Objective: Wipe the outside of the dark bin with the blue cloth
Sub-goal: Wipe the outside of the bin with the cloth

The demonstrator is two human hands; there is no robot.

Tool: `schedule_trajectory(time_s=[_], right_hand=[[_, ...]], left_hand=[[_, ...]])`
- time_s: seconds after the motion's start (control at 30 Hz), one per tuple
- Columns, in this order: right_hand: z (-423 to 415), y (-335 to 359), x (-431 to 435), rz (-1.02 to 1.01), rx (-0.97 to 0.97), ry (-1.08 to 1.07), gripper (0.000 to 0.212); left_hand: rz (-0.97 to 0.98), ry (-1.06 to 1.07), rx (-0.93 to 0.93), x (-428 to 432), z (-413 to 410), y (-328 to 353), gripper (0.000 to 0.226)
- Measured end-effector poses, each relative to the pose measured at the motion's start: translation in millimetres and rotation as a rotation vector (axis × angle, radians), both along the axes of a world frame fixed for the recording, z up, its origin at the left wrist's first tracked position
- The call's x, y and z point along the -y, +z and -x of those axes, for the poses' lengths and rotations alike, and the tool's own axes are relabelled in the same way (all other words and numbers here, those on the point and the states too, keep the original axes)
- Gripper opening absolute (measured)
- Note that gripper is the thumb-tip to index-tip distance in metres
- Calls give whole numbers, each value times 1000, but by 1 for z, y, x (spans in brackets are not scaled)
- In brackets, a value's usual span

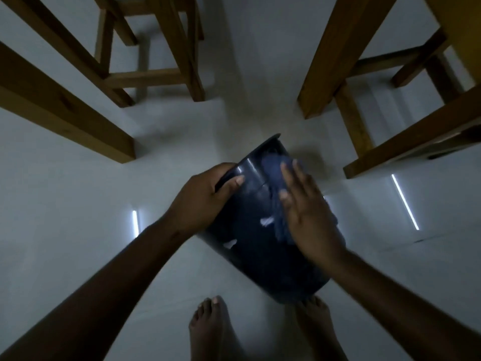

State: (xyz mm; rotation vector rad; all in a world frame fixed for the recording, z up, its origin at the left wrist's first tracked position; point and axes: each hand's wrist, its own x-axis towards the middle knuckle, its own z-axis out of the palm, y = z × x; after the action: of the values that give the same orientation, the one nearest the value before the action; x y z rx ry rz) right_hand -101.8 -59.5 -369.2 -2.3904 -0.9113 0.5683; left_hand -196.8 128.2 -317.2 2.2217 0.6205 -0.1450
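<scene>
We hold the left hand point(208, 194) clamped on one end of the dark glossy plastic bin point(250, 230), thumb lying on the outer wall; the fingers are hidden, so we cannot tell whether this is the rim or the base. The right hand point(304, 212) lies flat and open, fingers spread, pressing the crumpled blue cloth point(273, 168) against the upper side of the wall. The bin is held tilted above the pale tiled floor point(78, 178), between the wooden furniture legs point(86, 121) and over the bare feet point(208, 332). To wipe well, we judge that we should keep the palm flat, stroke lengthwise, and turn the bin with the left grip to present each unwiped strip. The cloth may bunch; we spread it first.
</scene>
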Motion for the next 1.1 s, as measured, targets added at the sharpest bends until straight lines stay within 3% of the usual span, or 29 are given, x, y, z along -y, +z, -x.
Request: schedule_trajectory(time_s=[0.1, 0.23, 0.33, 0.5, 0.63, 0.7, 0.87, 1.0, 1.1], right_hand=[[-22, -1, 13, -103, -140, -90, 59], [45, 2, 33, 138, 151, 72, 56], [39, 5, 23, 92, 221, 139, 56], [-3, 5, 21, -25, -64, -84, 57], [45, 13, 27, 167, 130, 67, 61], [43, 10, 20, 134, 196, 114, 59], [-1, 1, 17, -38, -87, -103, 57], [54, 17, 21, 151, 130, 2, 60], [45, 16, 6, 96, 175, 59, 61]], left_hand=[[-32, 63, -33, 2, 13, -1, 28], [-115, 99, 10, 13, 9, -2, 27], [-138, 50, 21, 13, -1, -2, 23], [-98, 54, 9, 15, -10, 6, 28], [-114, 71, -5, 14, -4, 2, 34], [-120, 70, 9, 15, -2, -2, 31], [-98, 63, 14, 15, -6, 3, 31], [-122, 80, -14, 14, -1, 0, 36], [-107, 50, 27, 14, -3, -1, 33]])
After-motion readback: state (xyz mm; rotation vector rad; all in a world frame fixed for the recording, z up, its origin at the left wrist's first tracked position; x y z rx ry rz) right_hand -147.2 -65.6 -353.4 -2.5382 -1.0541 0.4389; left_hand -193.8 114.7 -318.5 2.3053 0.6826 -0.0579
